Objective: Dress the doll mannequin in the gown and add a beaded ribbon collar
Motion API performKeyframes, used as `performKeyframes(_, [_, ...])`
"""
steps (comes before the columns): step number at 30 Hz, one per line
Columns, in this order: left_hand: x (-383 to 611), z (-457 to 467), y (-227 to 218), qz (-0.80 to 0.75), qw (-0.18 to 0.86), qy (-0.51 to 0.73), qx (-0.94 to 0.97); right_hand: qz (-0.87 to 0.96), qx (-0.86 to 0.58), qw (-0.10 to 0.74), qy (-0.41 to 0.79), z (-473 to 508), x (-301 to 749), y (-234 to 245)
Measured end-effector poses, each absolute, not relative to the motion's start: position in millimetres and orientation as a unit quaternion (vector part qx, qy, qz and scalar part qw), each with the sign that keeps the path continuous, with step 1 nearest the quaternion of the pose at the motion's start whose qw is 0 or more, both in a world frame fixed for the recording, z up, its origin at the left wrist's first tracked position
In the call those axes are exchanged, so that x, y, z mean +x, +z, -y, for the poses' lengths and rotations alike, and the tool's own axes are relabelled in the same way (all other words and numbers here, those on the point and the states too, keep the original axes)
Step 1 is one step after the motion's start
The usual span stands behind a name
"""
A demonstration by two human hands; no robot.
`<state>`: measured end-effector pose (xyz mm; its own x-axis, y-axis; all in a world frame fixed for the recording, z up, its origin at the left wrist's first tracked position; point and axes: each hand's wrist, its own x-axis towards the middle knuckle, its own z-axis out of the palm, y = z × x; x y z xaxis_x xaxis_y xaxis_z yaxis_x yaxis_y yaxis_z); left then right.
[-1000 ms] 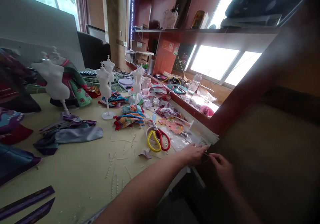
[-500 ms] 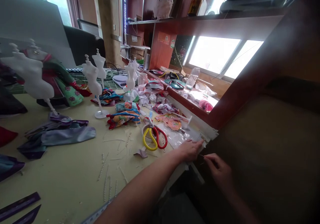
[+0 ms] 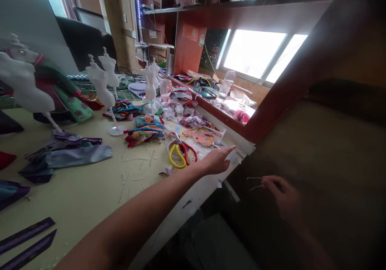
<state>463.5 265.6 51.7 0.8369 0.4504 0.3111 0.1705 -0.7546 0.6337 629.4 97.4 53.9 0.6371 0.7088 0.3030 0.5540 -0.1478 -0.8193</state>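
Reaching across the table edge (image 3: 187,197), left hand (image 3: 215,161) lies open, fingers released, index just beside a white paper tag (image 3: 235,156). Right hand (image 3: 282,193), at 4 o'clock from it, pinches thin white thread (image 3: 255,181); fingertips shadowed, hard to make out.

A thin pale thread (image 3: 254,181), apparently two loose, curving strands.

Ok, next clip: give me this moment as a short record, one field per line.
Left hand: open, fingers extended, beside a white paper slip at the table edge
Right hand: pinching a thin white thread, beyond the table edge
Nearby: yellow-and-red-handled scissors, clear plastic sheet
Rest: white dress forms on stands, colourful fabric scraps, pearl bead strands, pale yellow table
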Motion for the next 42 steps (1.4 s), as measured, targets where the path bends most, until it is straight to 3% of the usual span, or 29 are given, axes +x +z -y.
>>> performKeyframes(7, [371.5,-232.4,72.0,-0.195,0.386,0.231,0.871,0.546,-0.677,0.459,0.178,-89.1,565.0,92.9])
performKeyframes(13, [292.3,-195.6,96.0,-0.220,0.607,0.246,0.723,0.664,-0.552,0.396,0.312,-97.0,484.2,128.1])
performKeyframes(17, [245.5,-168.6,97.2,-0.239,0.676,0.272,0.642,0.708,-0.458,0.386,0.374,-103.6,433.5,141.7])
performKeyframes(23, [178.1,-122.6,95.8,-0.303,0.691,0.296,0.586,0.726,-0.357,0.368,0.458,-106.6,371.2,144.3])
performKeyframes(32, [107.7,-84.1,93.8,-0.413,0.617,0.305,0.596,0.748,-0.293,0.331,0.495,-107.8,313.2,140.1])
performKeyframes(42, [75.5,-90.2,74.6,-0.374,0.662,0.375,0.529,0.738,-0.320,0.330,0.494,-132.6,285.5,123.5])
